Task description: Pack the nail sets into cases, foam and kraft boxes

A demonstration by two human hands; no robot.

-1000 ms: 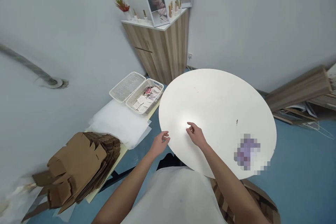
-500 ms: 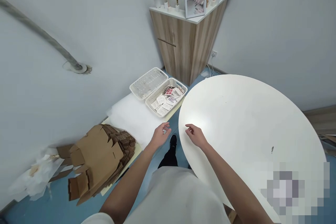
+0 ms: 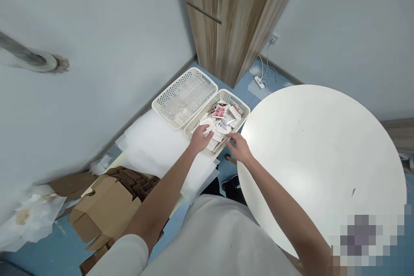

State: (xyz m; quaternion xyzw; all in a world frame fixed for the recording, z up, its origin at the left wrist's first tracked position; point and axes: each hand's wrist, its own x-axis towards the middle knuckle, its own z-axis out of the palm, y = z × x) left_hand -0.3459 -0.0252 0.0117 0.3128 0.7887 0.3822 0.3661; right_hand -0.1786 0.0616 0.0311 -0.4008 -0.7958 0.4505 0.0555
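Note:
A white plastic basket point(image 3: 243, 119) holds a loose heap of small printed cards point(image 3: 217, 134), some white with text and one with a red pattern point(image 3: 220, 112). My left hand point(image 3: 200, 139) is over the near left side of this basket, fingers apart and stretched toward the cards. At the opposite near side, my right hand point(image 3: 239, 147) reaches to the rim with its index finger out and the other fingers loosely bent. Neither hand visibly grips anything; whether the fingertips touch the cards cannot be made out.
A second white basket point(image 3: 156, 102) with clear plastic packets adjoins on the left. Nearer lie white sheets point(image 3: 152, 138) and stacked flat cardboard boxes point(image 3: 106, 207). The round white table point(image 3: 323, 146) stands right, a wooden cabinet point(image 3: 226, 26) behind, a power strip point(image 3: 259, 82) on the floor.
Both hands have moved forward, from the gap beside the table to the basket of cards. The view has tilted downward and come closer to the baskets.

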